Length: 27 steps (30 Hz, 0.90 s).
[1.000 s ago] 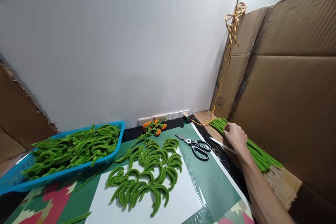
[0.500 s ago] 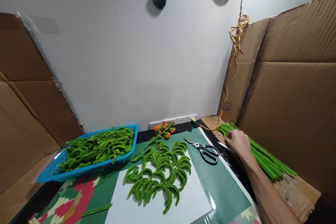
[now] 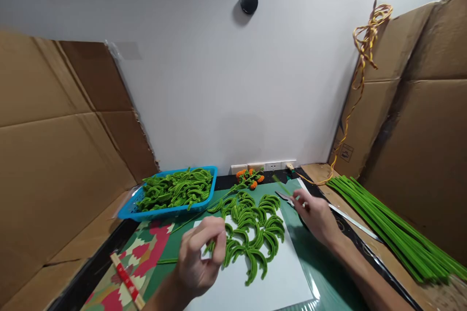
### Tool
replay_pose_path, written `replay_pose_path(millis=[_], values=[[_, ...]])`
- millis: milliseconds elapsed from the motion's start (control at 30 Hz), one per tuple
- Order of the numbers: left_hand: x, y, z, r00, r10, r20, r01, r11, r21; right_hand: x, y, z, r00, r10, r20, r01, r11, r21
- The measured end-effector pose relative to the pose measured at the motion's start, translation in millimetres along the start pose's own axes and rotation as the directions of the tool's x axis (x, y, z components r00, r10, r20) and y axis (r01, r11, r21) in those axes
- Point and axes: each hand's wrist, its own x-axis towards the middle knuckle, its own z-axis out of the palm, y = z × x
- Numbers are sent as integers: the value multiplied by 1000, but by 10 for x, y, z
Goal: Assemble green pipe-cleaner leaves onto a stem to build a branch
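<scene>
As my remote view runs from the left, a blue plastic basket point(image 3: 164, 213) holds bent green chenille stems point(image 3: 178, 187). My left hand point(image 3: 202, 258) hangs over the white paper point(image 3: 279, 277), thumb and index finger curled close; I can't tell whether they pinch anything. Curved chenille leaves point(image 3: 251, 267) lie beyond. By the scissors point(image 3: 282, 197), my right hand point(image 3: 314, 214) clamps one blurred green stem point(image 3: 280, 183) in its fingertips, left of a straight-stem bundle point(image 3: 394, 235).

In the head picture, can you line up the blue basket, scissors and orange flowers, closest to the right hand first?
1. Scissors, partly hidden by the right hand.
2. Orange flowers, left and farther back.
3. Blue basket, farther left.
</scene>
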Motion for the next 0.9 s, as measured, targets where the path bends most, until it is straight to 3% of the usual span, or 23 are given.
replay_pose_path(millis=[33,100,167,233,300,400,633,800,900], values=[[-20,-40,68,998,49,47,-45,996,-74,-50,-100,47,995,-93,36,92,995,27],[-67,-37,163,989,14,146,-12,1000,-14,-153,-276,123,948,-302,98,296,953,68],[-106,38,219,960,15,280,-50,992,117,-239,-410,168,798,-598,71,598,801,29],[-131,125,262,889,67,453,-147,979,144,-292,-499,176,683,-730,-23,731,682,23],[-157,183,304,861,145,487,-245,958,149,-315,-538,153,643,-754,-133,764,643,47],[-226,205,353,869,104,485,-214,961,176,-324,-517,96,690,-700,-182,719,692,62],[-362,177,368,891,-167,421,117,983,141,-306,-364,83,829,-556,-56,558,818,141],[-301,33,284,906,-129,404,55,981,188,-270,-315,81,838,-545,-16,545,835,76],[-159,-98,57,911,-167,377,40,946,323,-248,-257,52,870,-492,-23,492,870,14]])
